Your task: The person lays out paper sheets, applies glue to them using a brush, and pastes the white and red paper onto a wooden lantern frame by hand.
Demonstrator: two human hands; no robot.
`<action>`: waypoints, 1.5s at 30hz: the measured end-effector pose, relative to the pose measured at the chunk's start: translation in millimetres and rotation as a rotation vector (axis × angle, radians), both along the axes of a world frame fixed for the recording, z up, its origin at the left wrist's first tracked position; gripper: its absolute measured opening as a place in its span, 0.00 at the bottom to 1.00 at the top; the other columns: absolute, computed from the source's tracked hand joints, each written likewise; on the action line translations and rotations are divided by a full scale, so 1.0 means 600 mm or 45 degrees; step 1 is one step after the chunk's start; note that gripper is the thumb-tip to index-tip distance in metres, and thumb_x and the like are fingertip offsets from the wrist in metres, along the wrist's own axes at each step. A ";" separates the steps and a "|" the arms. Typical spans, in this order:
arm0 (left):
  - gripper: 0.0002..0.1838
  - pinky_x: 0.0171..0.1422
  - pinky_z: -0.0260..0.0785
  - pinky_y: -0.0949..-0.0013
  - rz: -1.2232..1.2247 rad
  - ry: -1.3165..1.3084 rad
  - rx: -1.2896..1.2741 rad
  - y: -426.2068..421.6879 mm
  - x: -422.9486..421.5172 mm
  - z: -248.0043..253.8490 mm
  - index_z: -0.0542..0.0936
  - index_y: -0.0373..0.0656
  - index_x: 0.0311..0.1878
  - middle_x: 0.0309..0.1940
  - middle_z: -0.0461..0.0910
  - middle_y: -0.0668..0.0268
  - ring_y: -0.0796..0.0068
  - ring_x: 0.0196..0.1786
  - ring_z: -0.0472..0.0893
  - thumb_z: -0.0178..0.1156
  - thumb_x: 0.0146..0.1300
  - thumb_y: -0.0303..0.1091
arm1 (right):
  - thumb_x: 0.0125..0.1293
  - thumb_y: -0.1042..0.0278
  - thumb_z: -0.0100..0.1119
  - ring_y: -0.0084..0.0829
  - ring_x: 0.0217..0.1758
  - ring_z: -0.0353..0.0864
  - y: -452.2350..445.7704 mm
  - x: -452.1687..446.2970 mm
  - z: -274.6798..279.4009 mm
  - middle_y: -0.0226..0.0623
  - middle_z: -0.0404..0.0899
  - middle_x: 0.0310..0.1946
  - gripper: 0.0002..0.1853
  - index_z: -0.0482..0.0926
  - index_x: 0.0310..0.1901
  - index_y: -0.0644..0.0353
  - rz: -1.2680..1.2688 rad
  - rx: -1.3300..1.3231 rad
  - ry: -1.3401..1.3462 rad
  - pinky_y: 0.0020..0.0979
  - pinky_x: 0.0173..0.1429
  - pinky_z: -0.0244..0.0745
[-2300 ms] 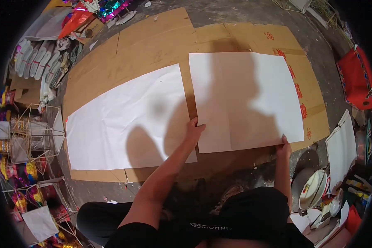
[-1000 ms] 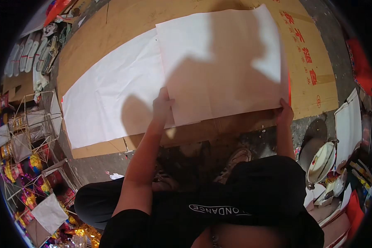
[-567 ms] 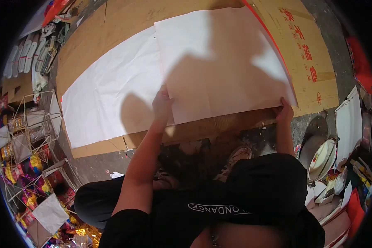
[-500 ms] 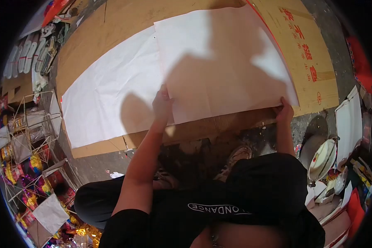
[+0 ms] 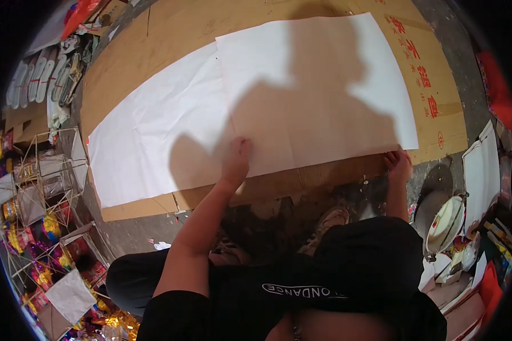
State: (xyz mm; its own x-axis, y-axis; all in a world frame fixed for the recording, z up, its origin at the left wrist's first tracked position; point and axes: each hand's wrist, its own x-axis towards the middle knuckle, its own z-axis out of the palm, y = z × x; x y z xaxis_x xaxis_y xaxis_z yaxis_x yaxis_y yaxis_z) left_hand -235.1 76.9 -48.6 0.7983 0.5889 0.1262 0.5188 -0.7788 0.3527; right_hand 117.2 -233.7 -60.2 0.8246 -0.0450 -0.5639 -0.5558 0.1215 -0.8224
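Two large white sheets of paper lie side by side, the right sheet (image 5: 318, 62) meeting or overlapping the left sheet (image 5: 148, 119) along a nearly upright seam. At the lower part of that seam is my left hand (image 5: 236, 162), its fingers curled closed at the right sheet's edge. My right hand (image 5: 399, 165) pinches the right sheet's near edge close to its lower right corner. A shadow of a head and arms darkens much of the paper. Underneath is a broad brown cardboard (image 5: 119, 213) with red printed characters on its right side.
Left are wire frames (image 5: 37, 187) with shiny coloured decorations, below bundled pale strips (image 5: 34, 79). To the right stand a round white pan-like object (image 5: 444, 224), a white panel (image 5: 480, 170) and piled scraps. My shoes (image 5: 330, 221) are just below the cardboard.
The right sheet has shifted right and slightly toward me, and the red strip along its right side is no longer visible. My left hand has moved right and nearer; my right hand moved slightly right.
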 end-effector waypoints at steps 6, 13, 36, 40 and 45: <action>0.15 0.55 0.66 0.57 0.028 -0.231 0.032 0.024 0.041 0.025 0.73 0.37 0.47 0.50 0.70 0.56 0.54 0.50 0.71 0.53 0.55 0.23 | 0.58 0.78 0.60 0.36 0.47 0.77 0.030 -0.038 0.082 0.44 0.75 0.48 0.19 0.69 0.52 0.65 -0.004 -0.819 -1.297 0.30 0.47 0.74; 0.29 0.69 0.52 0.52 0.070 -0.205 0.047 0.048 0.134 0.002 0.61 0.32 0.63 0.66 0.57 0.50 0.48 0.68 0.57 0.54 0.60 0.32 | 0.54 0.70 0.64 0.46 0.59 0.68 0.239 -0.077 0.073 0.43 0.68 0.58 0.24 0.71 0.53 0.59 1.185 -0.833 -1.904 0.43 0.61 0.63; 0.41 0.72 0.42 0.47 0.277 0.218 0.417 0.417 0.341 -0.078 0.55 0.32 0.66 0.69 0.52 0.49 0.54 0.72 0.50 0.45 0.64 0.60 | 0.49 0.66 0.65 0.48 0.60 0.66 0.297 -0.057 -0.002 0.45 0.67 0.58 0.26 0.71 0.51 0.61 1.405 -0.921 -1.806 0.46 0.63 0.61; 0.41 0.72 0.41 0.48 0.134 0.189 0.355 0.327 0.301 -0.061 0.58 0.32 0.65 0.68 0.55 0.48 0.54 0.72 0.52 0.49 0.62 0.58 | 0.47 0.66 0.66 0.48 0.59 0.67 0.293 -0.055 -0.019 0.45 0.69 0.55 0.23 0.72 0.47 0.61 1.360 -0.830 -1.765 0.46 0.62 0.62; 0.46 0.73 0.36 0.46 -0.267 0.226 0.055 0.114 0.159 -0.016 0.50 0.34 0.70 0.71 0.45 0.47 0.50 0.74 0.44 0.61 0.54 0.44 | 0.47 0.66 0.66 0.48 0.60 0.66 0.276 -0.046 -0.010 0.46 0.68 0.55 0.22 0.74 0.46 0.61 1.250 -0.753 -1.784 0.46 0.63 0.62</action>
